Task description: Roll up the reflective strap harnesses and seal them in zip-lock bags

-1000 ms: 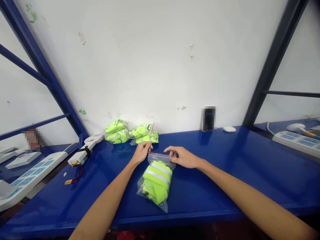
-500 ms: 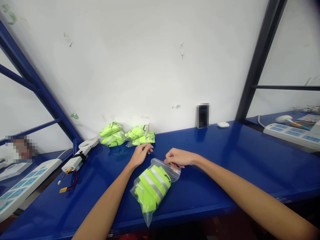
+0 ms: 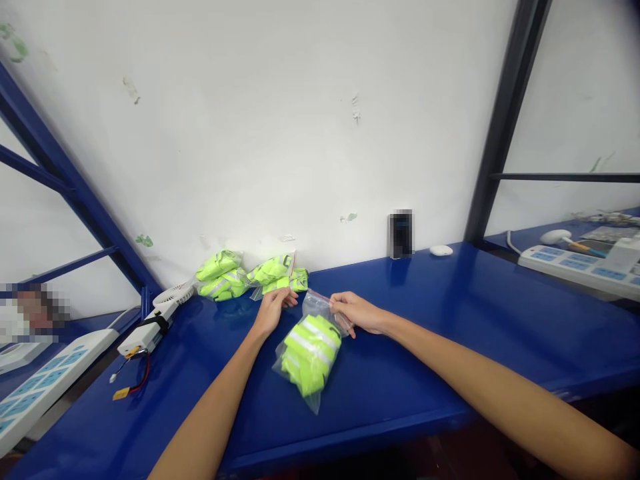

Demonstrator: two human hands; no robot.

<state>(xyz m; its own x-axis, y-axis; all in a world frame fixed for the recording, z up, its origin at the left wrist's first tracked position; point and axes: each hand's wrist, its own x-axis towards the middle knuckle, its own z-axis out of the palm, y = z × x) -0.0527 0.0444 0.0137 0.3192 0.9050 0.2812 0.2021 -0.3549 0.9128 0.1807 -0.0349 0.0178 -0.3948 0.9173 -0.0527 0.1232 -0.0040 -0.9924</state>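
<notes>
My right hand (image 3: 356,312) pinches the top edge of a clear zip bag (image 3: 311,353) that holds a folded neon-yellow vest with silver stripes. The bag hangs tilted over the blue table, its pointed corner toward the front edge. Left of the bag's top, my left hand (image 3: 276,308) holds nothing, with its fingers apart and slightly curled. Just behind it, bagged yellow vests lie in two piles against the wall, one pile on the left (image 3: 221,277) and one on the right (image 3: 280,272).
A white fan (image 3: 173,293) and a white device with wires (image 3: 145,335) lie at the left. A dark blurred box (image 3: 401,235) and a white oval object (image 3: 441,251) are at the back right. Power strips lie beyond both table sides (image 3: 53,377).
My right hand has pulled the bag's top up and the bag has moved away from the front edge, turning more upright. The view has shifted slightly.
</notes>
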